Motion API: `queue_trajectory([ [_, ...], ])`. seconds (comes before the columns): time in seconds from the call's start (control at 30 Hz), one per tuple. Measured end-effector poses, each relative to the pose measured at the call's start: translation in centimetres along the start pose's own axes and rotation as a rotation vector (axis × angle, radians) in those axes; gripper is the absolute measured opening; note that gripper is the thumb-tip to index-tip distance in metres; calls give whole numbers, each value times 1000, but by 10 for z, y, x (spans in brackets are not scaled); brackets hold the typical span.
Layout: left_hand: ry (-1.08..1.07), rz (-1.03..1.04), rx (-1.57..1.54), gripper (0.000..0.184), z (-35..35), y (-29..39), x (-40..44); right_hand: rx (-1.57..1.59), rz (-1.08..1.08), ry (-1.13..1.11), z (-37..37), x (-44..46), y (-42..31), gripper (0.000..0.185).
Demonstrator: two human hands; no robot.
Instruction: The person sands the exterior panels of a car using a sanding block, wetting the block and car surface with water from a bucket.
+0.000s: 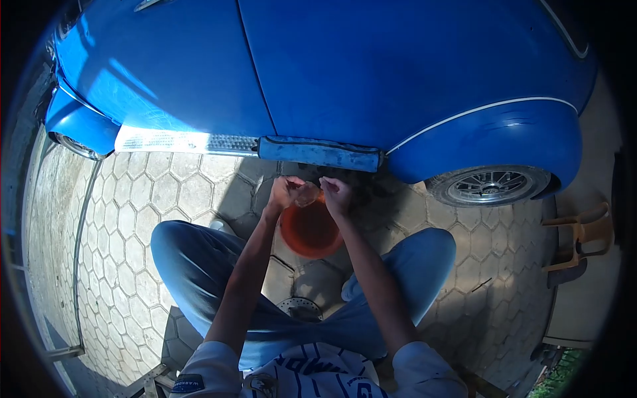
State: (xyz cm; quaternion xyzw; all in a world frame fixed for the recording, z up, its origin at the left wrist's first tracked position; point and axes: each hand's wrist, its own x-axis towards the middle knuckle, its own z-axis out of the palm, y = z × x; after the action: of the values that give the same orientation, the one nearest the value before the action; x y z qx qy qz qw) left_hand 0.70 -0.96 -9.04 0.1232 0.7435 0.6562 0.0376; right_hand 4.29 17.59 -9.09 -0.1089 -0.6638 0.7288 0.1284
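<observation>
My left hand [286, 190] is closed, with its fingers pinched on a thin, brownish, see-through piece [306, 195]; I cannot make out what kind of thing it is. Close beside it, my right hand [336, 194] has its fingers pressed together near the piece's other side. Whether those fingertips touch it is too small to tell. Both hands are above the far rim of a reddish-orange tub [310, 231] on the paving between my legs. Beyond my hands, a blue wrapped strip [320, 153] covers part of the car's running board.
A blue car [371, 73] stands directly ahead, its wheel [491, 185] at the right. The bare metal running board [189, 141] continues left. A tan plastic chair [584, 235] is far right. A round drain cover [300, 308] lies below me among hexagonal pavers [129, 245].
</observation>
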Motion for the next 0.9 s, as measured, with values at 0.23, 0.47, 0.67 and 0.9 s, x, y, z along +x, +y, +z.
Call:
queue_trajectory([
  [0.23, 248, 191, 550, 35, -24, 80, 39, -706, -798, 42, -6, 39, -85, 35],
  [0.47, 84, 431, 639, 56, -41, 38, 66, -955, -558, -208, -52, 76, -85, 63],
  [0.67, 53, 421, 1000, 41, -39, 79, 72, -1049, -552, -212, -47, 77, -88, 50],
  [0.9, -240, 580, 1444, 38, -49, 89, 85, -1092, -528, -99, -44, 43, -69, 53],
])
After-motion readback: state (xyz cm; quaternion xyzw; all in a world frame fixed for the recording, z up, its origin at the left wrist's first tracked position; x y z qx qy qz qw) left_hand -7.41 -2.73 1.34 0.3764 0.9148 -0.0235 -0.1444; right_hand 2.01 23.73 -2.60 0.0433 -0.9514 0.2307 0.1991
